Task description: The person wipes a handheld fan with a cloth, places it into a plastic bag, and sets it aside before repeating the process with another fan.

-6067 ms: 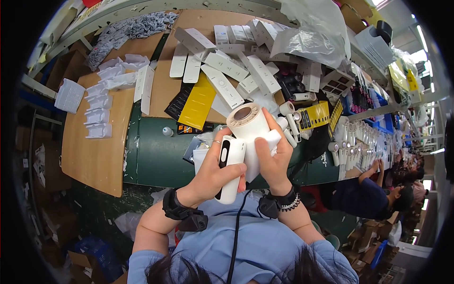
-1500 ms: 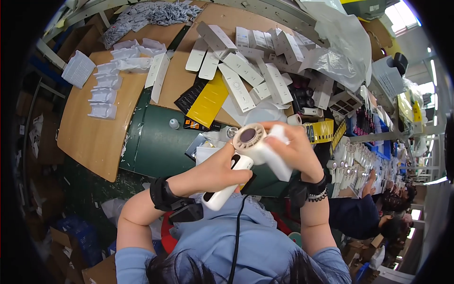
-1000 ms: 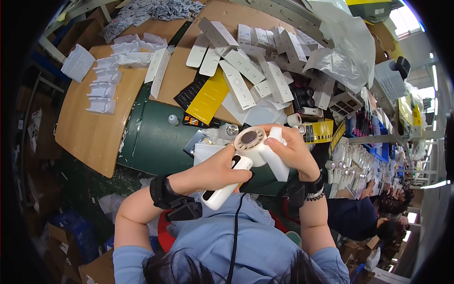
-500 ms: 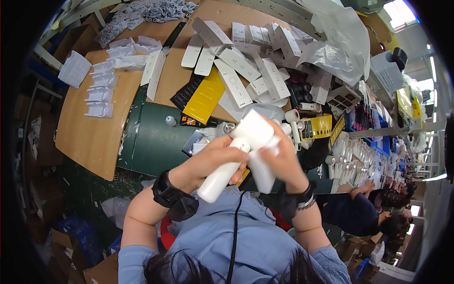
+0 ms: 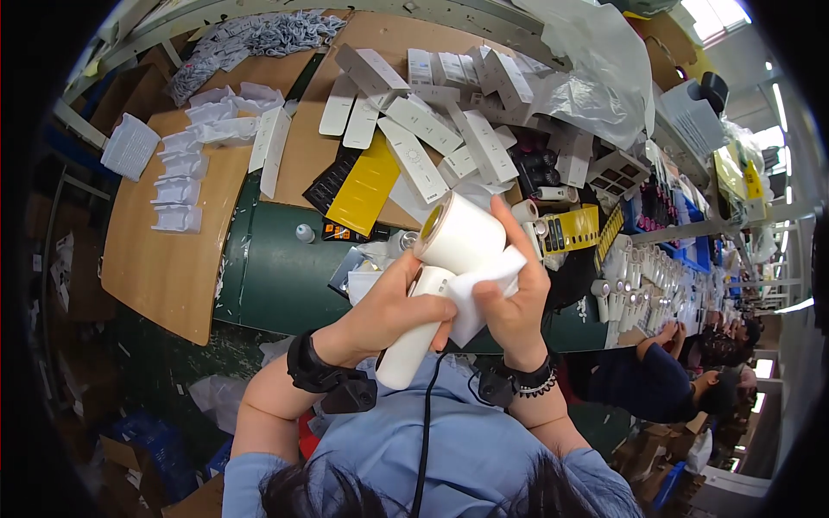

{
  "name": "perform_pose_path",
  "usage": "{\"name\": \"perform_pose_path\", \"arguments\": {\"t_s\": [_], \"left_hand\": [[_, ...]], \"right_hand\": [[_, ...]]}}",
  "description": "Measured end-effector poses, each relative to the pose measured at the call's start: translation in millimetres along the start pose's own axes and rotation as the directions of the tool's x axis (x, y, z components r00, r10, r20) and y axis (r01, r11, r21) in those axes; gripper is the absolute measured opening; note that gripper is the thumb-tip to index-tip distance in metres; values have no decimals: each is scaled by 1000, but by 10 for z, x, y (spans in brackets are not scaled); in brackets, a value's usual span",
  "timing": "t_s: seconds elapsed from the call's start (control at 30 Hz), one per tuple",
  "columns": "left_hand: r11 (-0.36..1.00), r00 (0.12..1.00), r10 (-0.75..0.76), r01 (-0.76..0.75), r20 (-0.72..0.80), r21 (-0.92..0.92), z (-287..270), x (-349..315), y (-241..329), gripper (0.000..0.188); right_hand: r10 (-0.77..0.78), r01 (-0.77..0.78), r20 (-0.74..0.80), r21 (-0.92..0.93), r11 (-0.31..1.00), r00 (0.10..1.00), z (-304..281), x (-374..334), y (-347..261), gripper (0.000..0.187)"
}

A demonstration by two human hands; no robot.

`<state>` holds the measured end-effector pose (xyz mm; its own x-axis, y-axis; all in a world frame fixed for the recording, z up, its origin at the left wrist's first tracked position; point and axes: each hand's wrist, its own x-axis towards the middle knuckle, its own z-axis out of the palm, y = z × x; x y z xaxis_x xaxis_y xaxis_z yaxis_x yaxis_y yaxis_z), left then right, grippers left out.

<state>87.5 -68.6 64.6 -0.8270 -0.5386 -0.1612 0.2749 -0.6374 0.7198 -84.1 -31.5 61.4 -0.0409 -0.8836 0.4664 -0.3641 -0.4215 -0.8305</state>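
Observation:
My left hand is closed round the handle of a white handheld device shaped like a small hair dryer, held above the table's near edge. Its wide cylindrical head points up and to the left, with a gold-coloured rim at the end, and the handle slants down to the left. A folded white cloth is pinched in my right hand, thumb in front. The cloth presses against the device where head and handle meet, and my right fingers reach up behind the head.
Beyond my hands lies a heap of white boxes beside a yellow sheet. White moulded trays line the wooden board at left, and a small bottle stands on the green tabletop. Several similar white devices and co-workers are at right.
The device has been turned in my hands, so the rimmed end of its head now shows. The cloth in my right hand has moved up from beside the handle to the base of the head.

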Motion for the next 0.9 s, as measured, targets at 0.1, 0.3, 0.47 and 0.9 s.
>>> {"name": "perform_pose_path", "arguments": {"t_s": [0.1, 0.3, 0.47, 0.9], "left_hand": [[998, 999, 47, -46, -7, 43, -5, -16, -17, 54], [973, 980, 142, -112, -140, 202, 182, -26, -45, 66], [970, 986, 125, -98, -114, 221, 152, -17, 34, 71], [986, 995, 81, -73, -52, 148, 127, 21, 35, 70]], "right_hand": [[55, -55, -17, 30, 998, 998, 72, -44, -97, 60], [97, -97, -38, -7, 995, 995, 52, 85, -90, 56], [97, -78, -125, 145, 986, 987, 190, -26, -100, 53], [-43, 45, -130, 17, 999, 991, 151, -101, -9, 50]]}}
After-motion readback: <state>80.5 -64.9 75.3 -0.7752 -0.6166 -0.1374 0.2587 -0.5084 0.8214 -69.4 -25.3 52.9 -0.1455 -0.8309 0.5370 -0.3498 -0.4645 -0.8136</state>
